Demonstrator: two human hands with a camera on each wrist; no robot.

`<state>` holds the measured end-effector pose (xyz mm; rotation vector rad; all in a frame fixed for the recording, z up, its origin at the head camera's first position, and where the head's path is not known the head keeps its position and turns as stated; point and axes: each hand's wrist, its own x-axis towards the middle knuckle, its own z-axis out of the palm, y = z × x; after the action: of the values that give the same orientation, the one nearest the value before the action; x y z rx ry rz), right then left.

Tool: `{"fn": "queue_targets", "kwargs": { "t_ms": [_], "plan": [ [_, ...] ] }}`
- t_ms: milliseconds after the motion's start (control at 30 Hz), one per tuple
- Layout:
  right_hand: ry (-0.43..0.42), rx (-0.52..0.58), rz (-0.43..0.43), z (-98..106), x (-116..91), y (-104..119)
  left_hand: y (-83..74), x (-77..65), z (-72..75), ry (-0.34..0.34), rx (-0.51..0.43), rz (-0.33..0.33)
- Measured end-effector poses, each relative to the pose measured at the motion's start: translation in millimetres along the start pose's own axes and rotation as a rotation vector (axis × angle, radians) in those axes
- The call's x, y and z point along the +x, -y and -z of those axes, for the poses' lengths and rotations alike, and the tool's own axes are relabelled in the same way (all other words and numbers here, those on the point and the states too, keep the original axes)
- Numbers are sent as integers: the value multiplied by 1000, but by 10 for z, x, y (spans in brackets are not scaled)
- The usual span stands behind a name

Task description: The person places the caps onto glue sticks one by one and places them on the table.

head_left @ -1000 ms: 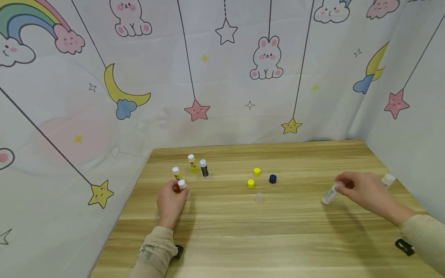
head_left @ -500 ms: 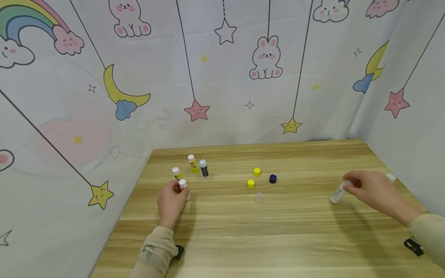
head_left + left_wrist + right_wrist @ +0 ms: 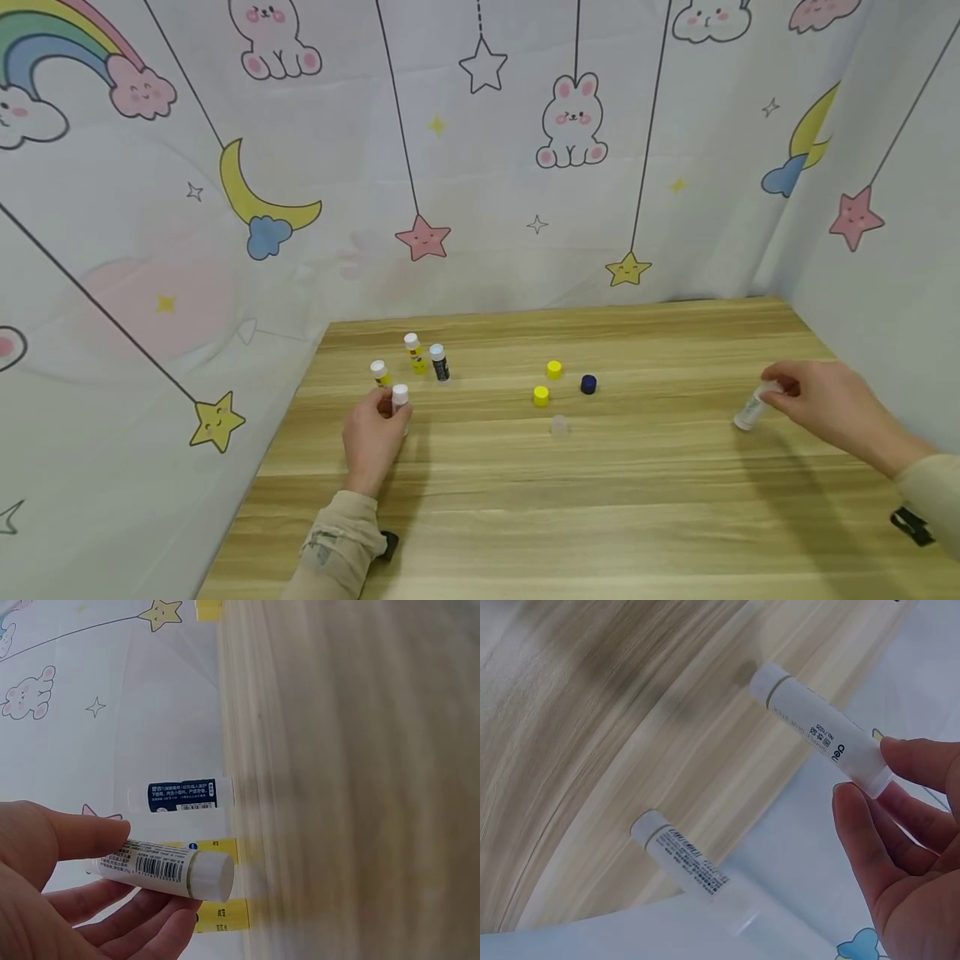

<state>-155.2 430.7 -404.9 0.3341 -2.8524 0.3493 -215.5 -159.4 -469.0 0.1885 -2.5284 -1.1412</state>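
Note:
At the table's left side, my left hand (image 3: 372,437) grips a white glue stick (image 3: 154,868) between thumb and fingers, its white end (image 3: 401,390) pointing up. Just behind it are two yellow glue sticks (image 3: 416,353) and a dark navy one (image 3: 440,364), all standing on end. Over the right side, my right hand (image 3: 828,408) pinches one end of a white deli glue stick (image 3: 825,729), which is tilted with its lower end close over the wood. In the right wrist view a second white glue stick (image 3: 686,862) stands nearby; the right hand hides it in the head view.
Mid-table lie two yellow caps (image 3: 554,369), a navy cap (image 3: 588,384) and a clear cap (image 3: 559,426). The wooden table (image 3: 525,517) meets a patterned cloth (image 3: 495,183) at the back, and cloth hangs along both sides.
My right hand has moved to the right with its glue stick, and now covers the standing one in the head view. The left hand has shifted only slightly right, still gripping its glue stick.

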Motion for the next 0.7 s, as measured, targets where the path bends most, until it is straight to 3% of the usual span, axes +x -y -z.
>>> {"fn": "queue_targets", "kwargs": {
  "t_ms": [700],
  "plan": [
    [31,-41,-60,51,42,-159,-48,-39,-30,45,10,-34]
  ]
}}
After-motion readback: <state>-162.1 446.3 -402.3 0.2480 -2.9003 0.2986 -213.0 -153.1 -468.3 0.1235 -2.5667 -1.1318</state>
